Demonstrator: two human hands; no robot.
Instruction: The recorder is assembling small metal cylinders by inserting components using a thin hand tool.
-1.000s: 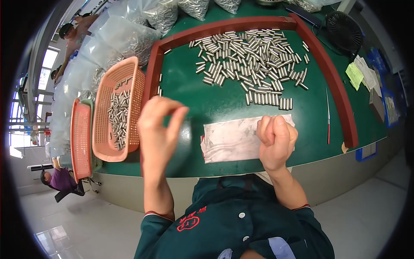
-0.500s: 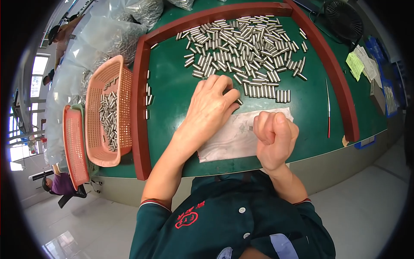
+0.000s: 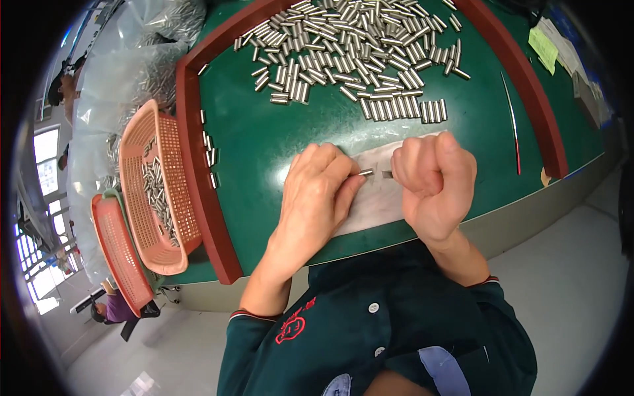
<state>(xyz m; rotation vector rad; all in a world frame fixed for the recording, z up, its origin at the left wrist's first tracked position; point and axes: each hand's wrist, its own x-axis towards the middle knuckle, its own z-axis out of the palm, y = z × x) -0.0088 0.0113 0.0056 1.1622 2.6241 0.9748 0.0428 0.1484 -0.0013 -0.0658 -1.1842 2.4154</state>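
My left hand (image 3: pixel 314 195) is closed over the cloth's left part, pinching a short, shiny metal pin (image 3: pixel 366 172) between thumb and fingers. The pin's end sticks out to the right. Facing it, my right hand (image 3: pixel 439 188) is a fist around a tool with a small flat grey tip (image 3: pixel 387 175); the fingers hide the rest. A gap separates pin and tip. Beneath both hands lies a stained whitish cloth (image 3: pixel 370 210). Beyond them, pins stand side by side in a neat row (image 3: pixel 396 108), with a shorter row (image 3: pixel 434 111) beside it. A large loose heap of pins (image 3: pixel 350 46) spreads farther back.
A dark red wooden frame (image 3: pixel 205 191) borders the green tabletop (image 3: pixel 251 145). Several stray pins (image 3: pixel 210 157) lie along its left rail. Outside it stand an orange basket (image 3: pixel 188 204) holding pins, a red basket (image 3: pixel 115 244) and plastic bags (image 3: pixel 99 119). A thin red-handled tool (image 3: pixel 515 138) lies right.
My left hand has drawn back from the pin heap to the cloth, and the pin it holds now shows. My right hand stays a fist around the tool. The view has shifted.
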